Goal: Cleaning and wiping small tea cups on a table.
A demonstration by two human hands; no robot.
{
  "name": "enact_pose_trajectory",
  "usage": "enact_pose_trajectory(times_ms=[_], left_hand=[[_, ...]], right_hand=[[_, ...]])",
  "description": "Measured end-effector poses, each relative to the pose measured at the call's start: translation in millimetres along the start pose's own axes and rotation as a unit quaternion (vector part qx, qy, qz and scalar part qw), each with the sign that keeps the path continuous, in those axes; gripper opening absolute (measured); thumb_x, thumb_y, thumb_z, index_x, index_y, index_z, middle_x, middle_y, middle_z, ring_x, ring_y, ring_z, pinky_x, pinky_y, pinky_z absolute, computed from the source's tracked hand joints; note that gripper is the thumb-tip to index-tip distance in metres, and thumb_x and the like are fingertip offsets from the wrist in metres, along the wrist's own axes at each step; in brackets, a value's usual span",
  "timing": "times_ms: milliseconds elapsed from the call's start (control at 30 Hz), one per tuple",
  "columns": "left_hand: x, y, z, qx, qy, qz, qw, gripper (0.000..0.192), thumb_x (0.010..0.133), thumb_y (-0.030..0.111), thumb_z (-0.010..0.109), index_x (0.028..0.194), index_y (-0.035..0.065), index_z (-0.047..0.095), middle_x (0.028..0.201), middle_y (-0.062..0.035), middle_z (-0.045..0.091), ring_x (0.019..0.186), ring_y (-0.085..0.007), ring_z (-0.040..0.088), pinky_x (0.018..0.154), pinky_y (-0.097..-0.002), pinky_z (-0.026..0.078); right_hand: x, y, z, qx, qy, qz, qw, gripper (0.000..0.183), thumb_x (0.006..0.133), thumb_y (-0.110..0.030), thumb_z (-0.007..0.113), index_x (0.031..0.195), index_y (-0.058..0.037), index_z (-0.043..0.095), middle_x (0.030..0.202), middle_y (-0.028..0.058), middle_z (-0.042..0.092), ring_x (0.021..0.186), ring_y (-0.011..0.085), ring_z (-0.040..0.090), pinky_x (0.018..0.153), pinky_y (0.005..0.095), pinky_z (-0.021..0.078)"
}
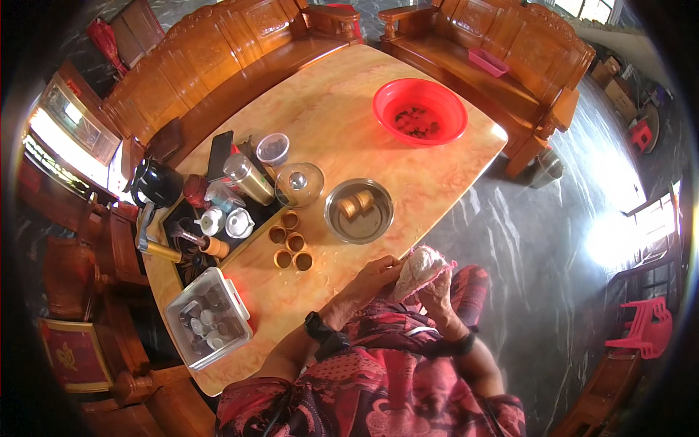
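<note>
A white cloth with a pink edge (pixel 419 273) is bunched between both my hands, just off the table's near edge. My left hand (pixel 384 271) grips its left side. My right hand (pixel 436 289) is under and partly inside the cloth, its fingers largely hidden. On the table, left of the hands, a round metal bowl (pixel 359 234) holds small wooden cups (pixel 355 204) lying on their sides. Several more wooden cups (pixel 295 241) stand upright in a group left of that bowl. A glass lid with a knob (pixel 299 184) lies behind them.
A red plastic basin (pixel 420 93) with dark bits inside stands far right on the table. At left are a tea tray (pixel 248 240) with white teapots (pixel 238 223), a metal flask (pixel 248 178), a black kettle (pixel 157 183) and a lidded plastic box (pixel 207 319). Wooden benches (pixel 218 65) border the table.
</note>
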State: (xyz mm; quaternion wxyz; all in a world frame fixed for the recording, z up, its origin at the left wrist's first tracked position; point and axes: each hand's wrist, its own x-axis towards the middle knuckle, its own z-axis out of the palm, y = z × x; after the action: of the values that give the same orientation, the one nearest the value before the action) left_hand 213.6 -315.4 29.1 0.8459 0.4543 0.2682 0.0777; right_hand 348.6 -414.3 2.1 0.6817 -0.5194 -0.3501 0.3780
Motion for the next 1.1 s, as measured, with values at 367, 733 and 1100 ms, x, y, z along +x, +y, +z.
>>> enact_pose_trajectory(times_ms=[367, 733, 1100], left_hand=[[0.1, 9.7, -3.3, 0.097, -0.008, 0.115, 0.989, 0.033, 0.095, 0.033, 0.036, 0.101, 0.0045, 0.051, 0.091, -0.0046, 0.057, 0.081, -0.0127, 0.057, 0.074, -0.0287, 0.048], [-6.8, 14.5, 5.9, -0.052, 0.014, 0.042, 0.998, 0.03, 0.094, 0.032, 0.039, 0.104, 0.0056, 0.05, 0.082, -0.0002, 0.055, 0.066, -0.0063, 0.046, 0.057, -0.0233, 0.038], [-12.3, 32.4, 3.0, -0.018, 0.001, 0.224, 0.974, 0.039, 0.079, 0.002, 0.063, 0.114, 0.0042, 0.047, 0.1, -0.0068, 0.056, 0.085, -0.0117, 0.056, 0.074, -0.0252, 0.047]], right_hand=[[7.4, -40.6, 13.6, -0.133, -0.133, -0.099, 0.977, 0.028, 0.071, -0.003, 0.065, 0.098, -0.0018, 0.056, 0.094, 0.0088, 0.056, 0.085, 0.0235, 0.055, 0.076, 0.0334, 0.0452], [-5.4, -30.9, 6.7, -0.216, -0.133, -0.129, 0.959, 0.041, 0.071, -0.008, 0.07, 0.107, -0.002, 0.053, 0.094, 0.0073, 0.058, 0.09, 0.0193, 0.056, 0.078, 0.0319, 0.0455], [0.8, -21.3, -9.5, -0.029, -0.041, 0.043, 0.998, 0.03, 0.088, -0.021, 0.053, 0.111, -0.0018, 0.05, 0.095, 0.0055, 0.059, 0.085, 0.013, 0.058, 0.071, 0.0273, 0.0491]])
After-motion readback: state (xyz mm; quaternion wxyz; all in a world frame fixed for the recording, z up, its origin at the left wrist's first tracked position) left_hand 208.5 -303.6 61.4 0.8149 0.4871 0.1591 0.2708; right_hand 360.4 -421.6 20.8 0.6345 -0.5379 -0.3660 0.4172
